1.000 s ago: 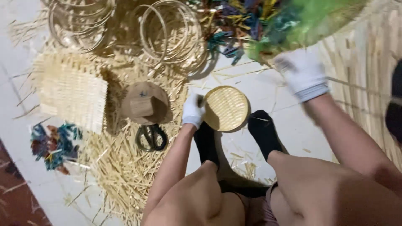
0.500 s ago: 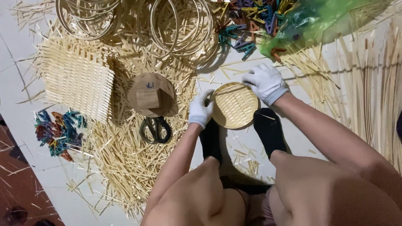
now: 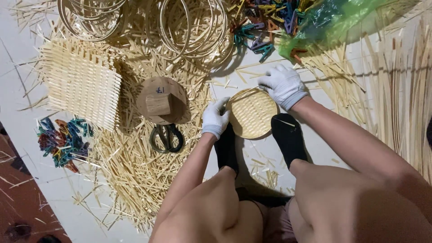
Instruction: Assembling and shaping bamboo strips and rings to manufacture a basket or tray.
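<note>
Both gloved hands (image 3: 282, 85) on woven tray (image 3: 251, 113)

single head view, looking steeply down, close over knees, floor ahead.

On both hands I see white knitted work gloves. The left hand (image 3: 214, 119) has a glove ending in a ribbed cuff at the wrist; the right hand (image 3: 282, 85) has a matching glove, also with a ribbed cuff. Above the cuffs I see no sleeves: both forearms are bare to the frame edge. On the feet I see plain black socks, one on the left foot (image 3: 226, 150) and one on the right foot (image 3: 288, 137). The knees and thighs are uncovered. Between the thighs I see a narrow strip of dark garment fabric; its type cannot be determined.
</note>
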